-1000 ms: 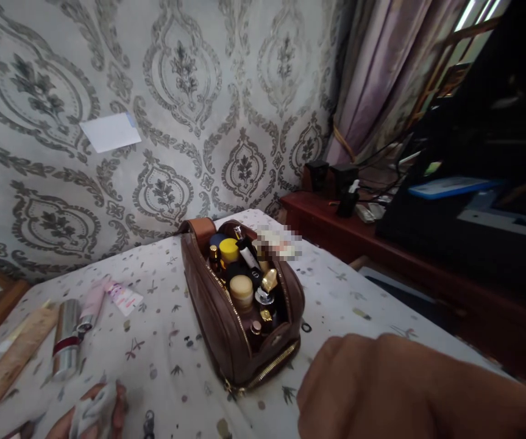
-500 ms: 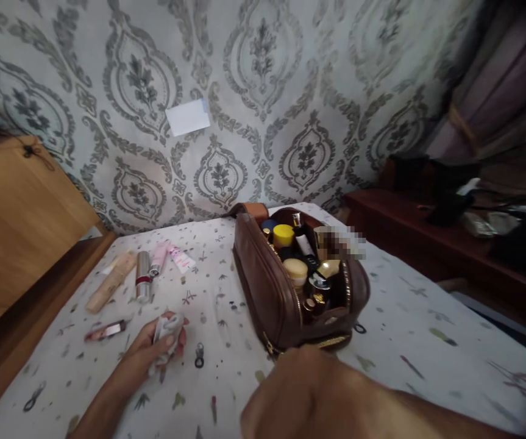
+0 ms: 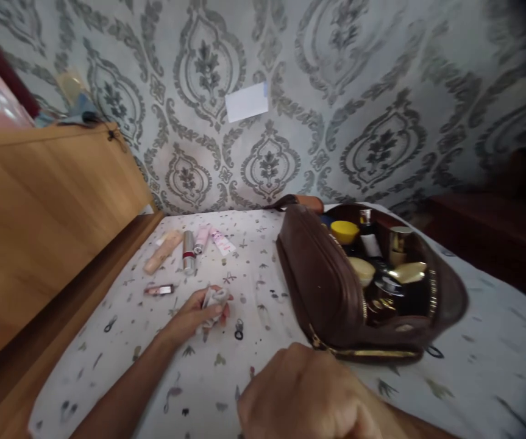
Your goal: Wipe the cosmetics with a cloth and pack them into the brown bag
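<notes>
My left hand [image 3: 199,317] is closed around a crumpled greyish-white cloth [image 3: 216,300], low over the patterned sheet. In the foreground, my right hand [image 3: 306,390] is curled with its back to me. Its fingertips are hidden, so anything inside it cannot be made out. Just beyond that hand stands an unzipped brown toiletry bag [image 3: 322,274]. Inside it are a yellow-lidded jar [image 3: 344,231], a cream-lidded jar [image 3: 361,270], a dark bottle [image 3: 369,236] and several gold-capped containers. A small lip gloss tube [image 3: 159,289] lies left of my left hand.
Farther back on the sheet [image 3: 253,256] lie a beige tube [image 3: 163,252], a silver tube with a red band [image 3: 188,251] and two pink tubes [image 3: 202,238]. A wooden panel [image 3: 52,225] borders the left side. Patterned wallpaper [image 3: 267,152] rises behind, with a white paper [image 3: 247,102] on it.
My view has turned left, so the bag and tubes appear farther right. The left hand still grips the cloth, and the right hand stays curled in front of the bag.
</notes>
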`<action>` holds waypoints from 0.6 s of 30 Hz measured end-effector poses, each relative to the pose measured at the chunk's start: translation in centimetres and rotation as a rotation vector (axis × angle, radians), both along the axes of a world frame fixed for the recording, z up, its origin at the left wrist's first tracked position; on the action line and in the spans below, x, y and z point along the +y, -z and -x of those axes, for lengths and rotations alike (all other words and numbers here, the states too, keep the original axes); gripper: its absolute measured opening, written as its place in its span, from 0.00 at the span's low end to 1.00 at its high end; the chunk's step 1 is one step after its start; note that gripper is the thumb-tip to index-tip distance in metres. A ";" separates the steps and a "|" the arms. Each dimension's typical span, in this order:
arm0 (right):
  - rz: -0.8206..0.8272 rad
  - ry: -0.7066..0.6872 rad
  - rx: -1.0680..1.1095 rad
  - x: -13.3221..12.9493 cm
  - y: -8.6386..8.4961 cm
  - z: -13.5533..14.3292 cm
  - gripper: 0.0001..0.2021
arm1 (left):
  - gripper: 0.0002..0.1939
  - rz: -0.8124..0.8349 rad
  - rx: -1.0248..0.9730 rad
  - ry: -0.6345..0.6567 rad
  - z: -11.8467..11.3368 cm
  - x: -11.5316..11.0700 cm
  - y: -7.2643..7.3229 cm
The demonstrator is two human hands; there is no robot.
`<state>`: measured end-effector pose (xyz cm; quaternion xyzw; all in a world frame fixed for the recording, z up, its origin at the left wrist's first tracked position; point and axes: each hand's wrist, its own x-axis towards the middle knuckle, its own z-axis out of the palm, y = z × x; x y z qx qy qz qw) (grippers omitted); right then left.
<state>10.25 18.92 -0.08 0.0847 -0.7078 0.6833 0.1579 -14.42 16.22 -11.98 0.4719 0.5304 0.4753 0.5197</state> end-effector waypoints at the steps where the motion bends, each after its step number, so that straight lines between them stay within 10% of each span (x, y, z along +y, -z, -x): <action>1: 0.045 0.017 0.008 0.0 0.6 0.7 0.34 | 0.25 -0.010 -0.005 0.005 -0.1 0.0 -0.1; 12: 0.082 0.585 -0.204 2.8 12.6 6.8 0.32 | 0.15 -0.181 0.313 -0.512 1.5 0.1 -0.3; 18: 0.138 0.583 -0.220 3.4 13.9 7.0 0.33 | 0.15 -0.219 0.674 -0.736 4.4 0.4 -1.7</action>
